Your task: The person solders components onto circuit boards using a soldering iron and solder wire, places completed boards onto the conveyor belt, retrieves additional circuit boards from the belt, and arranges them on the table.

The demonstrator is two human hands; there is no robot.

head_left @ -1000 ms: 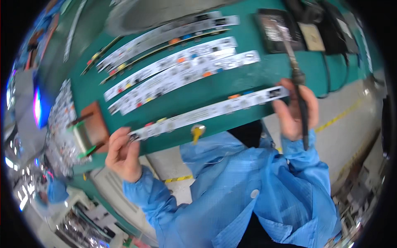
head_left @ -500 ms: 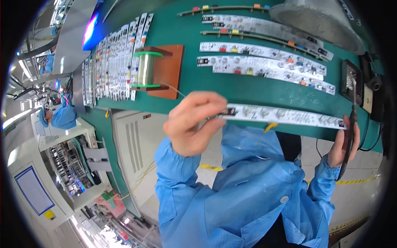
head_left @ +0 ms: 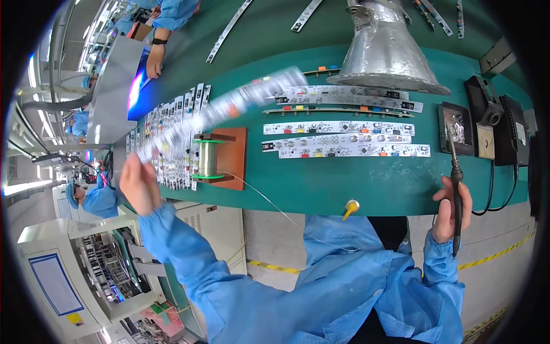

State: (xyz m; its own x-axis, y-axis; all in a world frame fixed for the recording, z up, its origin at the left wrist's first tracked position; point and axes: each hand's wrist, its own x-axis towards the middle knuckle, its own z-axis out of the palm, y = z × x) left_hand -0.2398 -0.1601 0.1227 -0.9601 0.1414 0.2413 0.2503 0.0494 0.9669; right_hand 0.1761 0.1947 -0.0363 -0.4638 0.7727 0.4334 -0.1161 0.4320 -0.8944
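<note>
My left hand [head_left: 139,183] pinches one end of a long white circuit board strip [head_left: 215,114], smeared by motion. The strip slants up and to the right, above the solder wire spool [head_left: 207,158]. Below it, many similar strips [head_left: 166,123] lie side by side on the green mat. In my right hand [head_left: 450,209] is a soldering iron [head_left: 456,192], held upright near the front edge. Its thin tip reaches over a small black tray [head_left: 462,135] with shiny bits inside.
Several board strips [head_left: 344,127] lie across the middle of the bench [head_left: 321,183]. Behind them stands a metal funnel-shaped hood [head_left: 384,57]. Black soldering units [head_left: 510,132] with cables sit at the right. A co-worker's hand [head_left: 154,60] rests at the far left.
My left hand has carried the board strip left and up, away from the front edge. My right hand has let go of the strip's other end and still holds the iron.
</note>
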